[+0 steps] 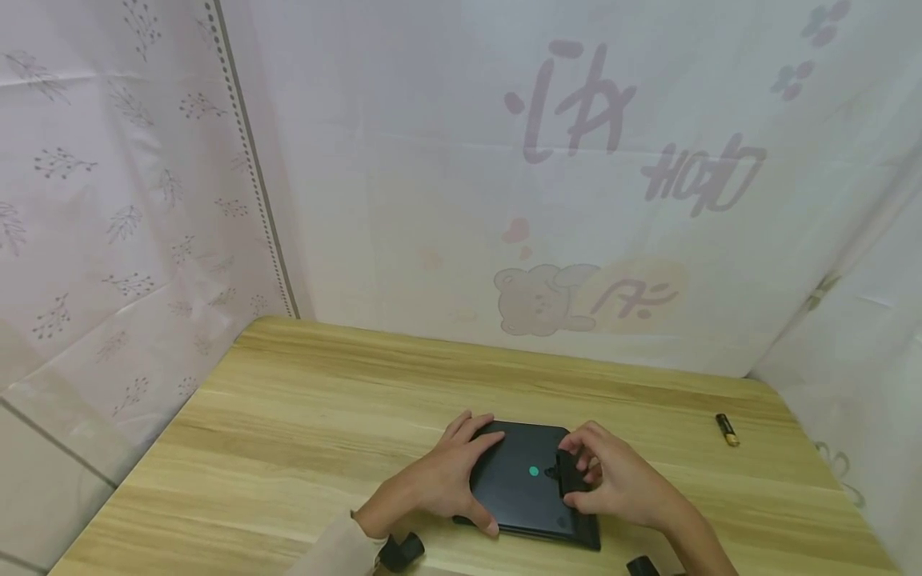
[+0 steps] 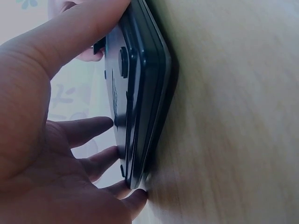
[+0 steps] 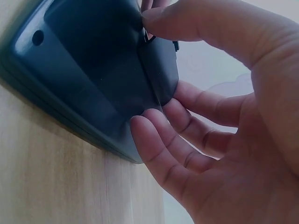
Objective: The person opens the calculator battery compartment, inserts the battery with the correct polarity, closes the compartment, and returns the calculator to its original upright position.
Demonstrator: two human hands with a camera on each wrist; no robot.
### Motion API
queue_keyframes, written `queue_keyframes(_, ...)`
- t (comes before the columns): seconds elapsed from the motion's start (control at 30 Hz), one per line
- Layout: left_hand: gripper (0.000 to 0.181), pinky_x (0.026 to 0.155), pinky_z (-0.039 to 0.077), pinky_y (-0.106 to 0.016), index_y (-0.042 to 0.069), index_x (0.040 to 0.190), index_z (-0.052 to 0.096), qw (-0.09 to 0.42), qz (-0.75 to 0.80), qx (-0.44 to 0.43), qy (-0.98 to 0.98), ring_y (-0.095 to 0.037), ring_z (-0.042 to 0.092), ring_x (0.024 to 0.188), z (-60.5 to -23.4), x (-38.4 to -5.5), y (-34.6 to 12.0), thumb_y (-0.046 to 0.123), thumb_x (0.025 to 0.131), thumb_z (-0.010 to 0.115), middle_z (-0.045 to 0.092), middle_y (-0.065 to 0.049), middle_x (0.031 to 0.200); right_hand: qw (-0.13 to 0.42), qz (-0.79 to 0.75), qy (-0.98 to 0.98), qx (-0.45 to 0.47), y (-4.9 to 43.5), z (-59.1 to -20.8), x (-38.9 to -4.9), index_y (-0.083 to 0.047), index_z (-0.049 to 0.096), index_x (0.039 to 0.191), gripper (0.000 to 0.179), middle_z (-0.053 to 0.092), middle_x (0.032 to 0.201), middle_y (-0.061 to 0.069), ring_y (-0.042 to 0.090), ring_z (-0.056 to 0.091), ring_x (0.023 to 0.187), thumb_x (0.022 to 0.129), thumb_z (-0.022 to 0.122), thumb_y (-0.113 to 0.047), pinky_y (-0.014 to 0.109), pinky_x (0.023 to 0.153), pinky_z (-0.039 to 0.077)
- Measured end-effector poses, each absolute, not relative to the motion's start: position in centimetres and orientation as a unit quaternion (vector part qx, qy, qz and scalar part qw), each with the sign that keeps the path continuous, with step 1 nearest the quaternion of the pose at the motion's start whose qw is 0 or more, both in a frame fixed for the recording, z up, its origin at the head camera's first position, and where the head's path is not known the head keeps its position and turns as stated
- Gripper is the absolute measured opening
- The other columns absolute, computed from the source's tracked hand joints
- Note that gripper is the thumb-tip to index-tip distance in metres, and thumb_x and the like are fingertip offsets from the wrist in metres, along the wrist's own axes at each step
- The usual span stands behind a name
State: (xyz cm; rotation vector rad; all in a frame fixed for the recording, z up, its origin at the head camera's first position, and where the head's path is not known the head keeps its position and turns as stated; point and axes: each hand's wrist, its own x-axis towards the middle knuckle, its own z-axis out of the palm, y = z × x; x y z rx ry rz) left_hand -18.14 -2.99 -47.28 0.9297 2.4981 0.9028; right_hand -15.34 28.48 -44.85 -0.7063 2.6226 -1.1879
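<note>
A flat black calculator (image 1: 515, 500) lies face down on the wooden table, with a green dot on its back. My left hand (image 1: 442, 480) grips its left end, thumb at the near edge and fingers at the far edge. In the left wrist view the side of the calculator (image 2: 147, 79) shows small round feet. My right hand (image 1: 623, 484) pinches a small black battery cover (image 1: 572, 474), thumb on one end and fingers on the other. The cover (image 3: 161, 70) stands tilted up from the calculator's back in the right wrist view. The battery compartment is mostly hidden.
One black and gold battery (image 1: 727, 430) lies on the table (image 1: 346, 384) to the right, beyond the right hand. Patterned cloth (image 1: 403, 160) hangs along the table's back and sides. Dark camera mounts (image 1: 403, 552) sit at both wrists.
</note>
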Motion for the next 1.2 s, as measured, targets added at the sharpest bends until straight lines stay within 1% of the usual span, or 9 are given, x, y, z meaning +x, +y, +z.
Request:
queue_keyframes(0.23,0.116,0.127,0.032,-0.062,0.015,0.17,0.044,0.164,0.321,0.324,0.875,-0.039,0.007,0.168,-47.2,-18.2,-3.0,0.044,0.075,0.105,0.02,-0.003,0.182,0.067,-0.392,0.885,-0.242,28.4,-44.6,-15.2,-0.004,0.065,0.126,0.052,0.058,0.118,0.006,0.015,0.059,0.094,0.085,0.095,-0.015,0.03,0.075,0.061)
queue_keyframes(0.47,0.116,0.127,0.032,-0.063,0.014,0.169,0.045,0.164,0.325,0.324,0.873,-0.039,0.007,0.168,-47.1,-18.2,-3.0,0.042,0.074,0.105,0.021,-0.004,0.182,0.066,-0.392,0.889,-0.225,28.4,-44.3,-15.2,-0.001,0.063,0.132,0.059,0.06,0.115,0.006,0.016,0.062,0.096,0.082,0.093,-0.011,0.031,0.075,0.062)
queue_keyframes(0.63,0.116,0.127,0.032,-0.062,0.014,0.169,0.045,0.161,0.324,0.325,0.874,-0.039,0.007,0.168,-47.2,-18.3,-3.0,0.042,0.074,0.105,0.021,-0.004,0.182,0.05,-0.394,0.888,-0.229,28.6,-44.3,-15.2,0.0,0.064,0.135,0.06,0.059,0.117,0.006,0.017,0.061,0.096,0.082,0.092,-0.008,0.031,0.076,0.062)
queue_keyframes(0.8,0.116,0.127,0.032,-0.062,0.014,0.169,0.045,0.16,0.323,0.327,0.873,-0.039,0.007,0.168,-47.2,-18.2,-3.0,0.042,0.074,0.105,0.02,-0.003,0.182,0.035,-0.395,0.891,-0.223,29.1,-44.4,-15.4,0.0,0.065,0.137,0.06,0.059,0.118,0.006,0.015,0.062,0.095,0.083,0.09,-0.004,0.032,0.077,0.063)
queue_keyframes(0.97,0.116,0.127,0.031,-0.063,0.013,0.169,0.045,0.159,0.324,0.329,0.873,-0.04,0.007,0.168,-47.3,-18.2,-3.0,0.042,0.074,0.105,0.021,-0.005,0.182,0.02,-0.39,0.894,-0.221,29.5,-44.5,-15.5,-0.001,0.067,0.136,0.061,0.061,0.121,0.007,0.013,0.064,0.094,0.081,0.091,0.0,0.031,0.077,0.063)
queue_keyframes(1.2,0.116,0.127,0.032,-0.062,0.014,0.169,0.045,0.158,0.326,0.327,0.873,-0.04,0.007,0.168,-47.2,-18.1,-3.1,0.042,0.074,0.105,0.021,-0.004,0.182,0.019,-0.392,0.895,-0.214,30.1,-44.2,-15.6,0.001,0.067,0.137,0.064,0.061,0.125,0.01,0.011,0.064,0.089,0.079,0.093,0.004,0.029,0.075,0.062)
